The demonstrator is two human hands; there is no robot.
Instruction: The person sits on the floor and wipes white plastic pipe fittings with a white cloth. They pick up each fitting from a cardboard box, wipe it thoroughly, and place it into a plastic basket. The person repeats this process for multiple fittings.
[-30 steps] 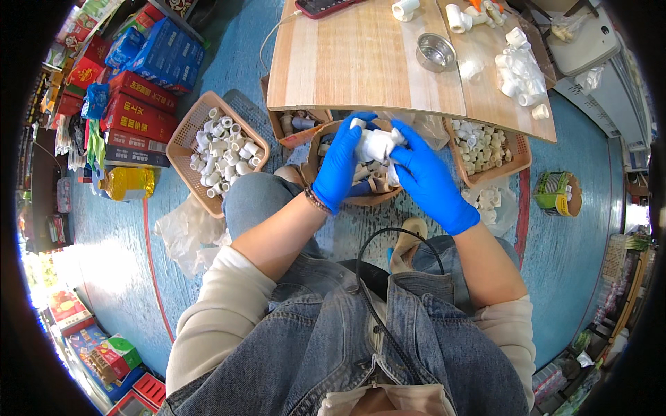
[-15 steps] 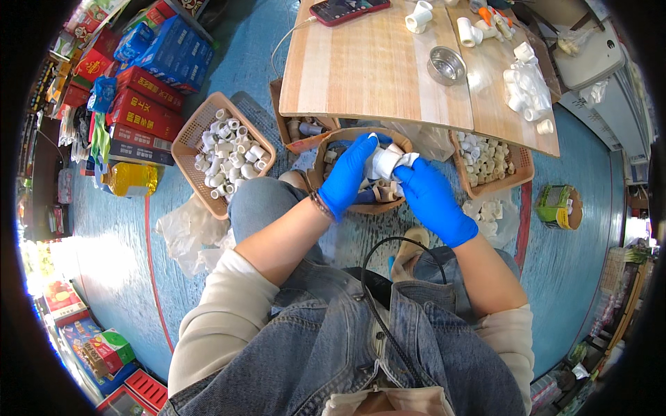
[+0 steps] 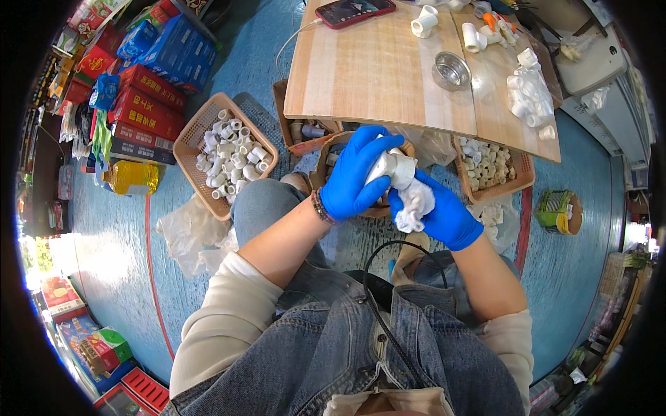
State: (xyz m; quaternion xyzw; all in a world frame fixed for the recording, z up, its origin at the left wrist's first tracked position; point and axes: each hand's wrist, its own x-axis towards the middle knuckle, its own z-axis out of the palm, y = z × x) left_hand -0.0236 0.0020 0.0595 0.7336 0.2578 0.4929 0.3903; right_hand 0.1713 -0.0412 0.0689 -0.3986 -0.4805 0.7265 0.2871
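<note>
- Left hand [image 3: 355, 178], in a blue glove: fingers and thumb clamped around a white pipe fitting, over the near edge of the table.
- White pipe fitting [image 3: 401, 170]: held between the two hands, tilted, one wide end toward the right; the left fingers hide part of it.
- Right hand [image 3: 447, 213], blue-gloved: closed on a bunched white cloth, close beside the left hand; the fingertips are partly hidden.
- White cloth [image 3: 416, 202]: crumpled, bulging from the right hand, against the lower side of the fitting.
- Cardboard box [image 3: 317, 161]: below the hands, mostly covered by them.
- Left basket [image 3: 196, 119], peach plastic, on the floor: holds a heap of white fittings [image 3: 232, 156].
- Right basket [image 3: 524, 170], similar colour, partly under the table: holds small pale fittings [image 3: 485, 163].
- Table [image 3: 374, 80], wood-grained top: bears a red-edged phone [image 3: 354, 11] with a cable, a round metal bowl [image 3: 451, 71], a loose white tee [image 3: 424, 23] and a clear bag of white fittings [image 3: 531, 99].
- Yellow-filled bottle [image 3: 134, 178]: on the floor, left, beside stacked cartons [image 3: 147, 114].
</note>
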